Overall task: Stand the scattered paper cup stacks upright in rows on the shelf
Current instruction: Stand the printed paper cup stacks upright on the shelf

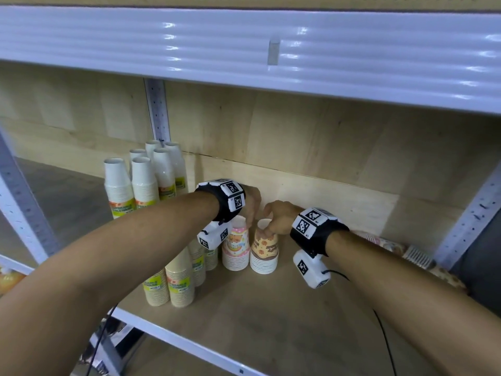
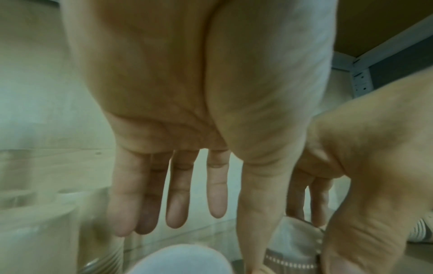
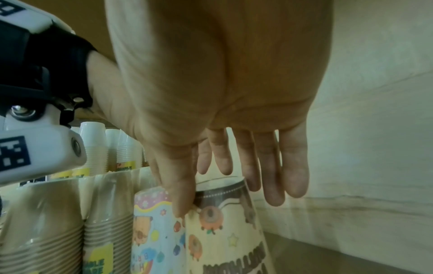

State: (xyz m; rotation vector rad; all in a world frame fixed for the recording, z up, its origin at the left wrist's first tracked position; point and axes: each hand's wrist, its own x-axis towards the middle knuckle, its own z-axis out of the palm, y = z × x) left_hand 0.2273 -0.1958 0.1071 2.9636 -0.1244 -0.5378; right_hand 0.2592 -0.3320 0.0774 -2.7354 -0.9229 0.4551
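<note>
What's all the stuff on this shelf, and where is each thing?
White cup stacks: about six, white with green-yellow labels, upright at the back left.
Beige cup stacks: several, beige with yellow labels, upright at the front left; some are hidden behind the left arm.
Pink cartoon cup stack: one, pink and white, upright mid-shelf.
Brown cartoon cup stack: one, cream and brown, upright just right of the pink one.
Lying cup stacks: at least two, patterned, on their sides at the right.
Shelf: one, wood board with white metal frame.
Left hand: over the pink stack.
Right hand: fingers on the brown stack's top.

Left hand (image 2: 187, 92), fingers (image 2: 178, 204) straight
</note>
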